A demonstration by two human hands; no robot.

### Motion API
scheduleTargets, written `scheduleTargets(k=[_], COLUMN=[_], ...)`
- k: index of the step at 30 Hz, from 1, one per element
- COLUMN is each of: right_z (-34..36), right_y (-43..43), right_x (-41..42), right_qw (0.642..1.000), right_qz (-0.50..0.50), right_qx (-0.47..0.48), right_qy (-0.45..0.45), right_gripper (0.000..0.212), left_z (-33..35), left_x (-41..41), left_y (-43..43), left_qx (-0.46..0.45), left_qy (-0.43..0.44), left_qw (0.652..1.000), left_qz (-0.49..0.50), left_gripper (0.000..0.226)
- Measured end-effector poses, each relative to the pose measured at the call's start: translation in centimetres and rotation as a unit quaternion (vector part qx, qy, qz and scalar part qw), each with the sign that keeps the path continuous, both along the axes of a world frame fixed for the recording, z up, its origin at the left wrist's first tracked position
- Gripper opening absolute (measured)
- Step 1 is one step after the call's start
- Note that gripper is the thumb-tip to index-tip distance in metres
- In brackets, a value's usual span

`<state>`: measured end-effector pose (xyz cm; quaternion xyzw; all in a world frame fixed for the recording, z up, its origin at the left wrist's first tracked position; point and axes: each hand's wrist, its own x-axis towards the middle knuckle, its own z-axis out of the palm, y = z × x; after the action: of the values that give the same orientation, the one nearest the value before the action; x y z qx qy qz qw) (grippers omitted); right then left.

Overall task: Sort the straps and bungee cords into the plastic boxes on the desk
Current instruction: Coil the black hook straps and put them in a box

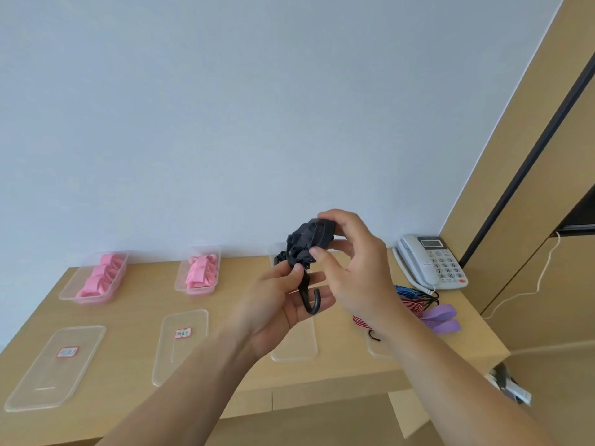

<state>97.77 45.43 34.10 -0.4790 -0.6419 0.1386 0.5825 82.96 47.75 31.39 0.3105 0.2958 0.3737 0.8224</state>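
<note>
Left hand (283,304) and right hand (357,268) pinch a black bungee cord (310,243) — hook (310,300) dangling. Red-bordered lid labels (183,333) — writing too blurred to read.

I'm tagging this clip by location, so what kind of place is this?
Likely an office or workroom: a light wooden desk against a plain wall, a corded desk phone at its right end, and labelled clear lids laid before plastic boxes of pink straps.

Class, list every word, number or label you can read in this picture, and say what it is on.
Left label, on the left lid: too blurred to read.
Middle label, on the middle lid: too blurred to read.
Telephone keypad and display: too small to read.
</note>
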Motion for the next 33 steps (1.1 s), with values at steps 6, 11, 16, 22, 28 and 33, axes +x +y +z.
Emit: scheduleTargets(k=[6, 11, 16, 22, 28, 33], right_z=[-2.2, -3.4, -4.2, -5.1, -5.4, -6.8], right_y=[-0.7, -0.8, -0.7, 0.1, 0.8, 1.3], right_x=[-1.0, -2.1, -4.2, -7.0, -9.4, -10.1], right_qw=[1.000, 0.997, 0.997, 0.995, 0.983, 0.982], right_qz=[-0.010, -0.029, -0.049, -0.066, -0.043, -0.051], right_qx=[-0.019, -0.054, -0.054, -0.076, -0.151, -0.160], right_qy=[0.012, 0.037, 0.003, 0.014, 0.097, 0.086], right_gripper=[0.038, 0.038, 0.037, 0.040, 0.035, 0.036], left_z=[-0.9, -1.0, -1.3, -1.6, -2.2, -3.0], left_x=[-1.1, -1.9, -2.8, -5.1, -7.8, -9.3], left_y=[0.4, 0.3, 0.7, 1.8, 3.7, 5.2], left_qx=[-0.072, -0.112, -0.137, -0.144, -0.135, -0.133], left_qy=[-0.112, -0.128, -0.128, -0.113, -0.087, -0.080], left_qw=[0.991, 0.985, 0.982, 0.983, 0.987, 0.987], left_qz=[-0.002, -0.008, -0.005, 0.013, -0.006, -0.043], left_gripper=[0.041, 0.046, 0.053, 0.035, 0.020, 0.017])
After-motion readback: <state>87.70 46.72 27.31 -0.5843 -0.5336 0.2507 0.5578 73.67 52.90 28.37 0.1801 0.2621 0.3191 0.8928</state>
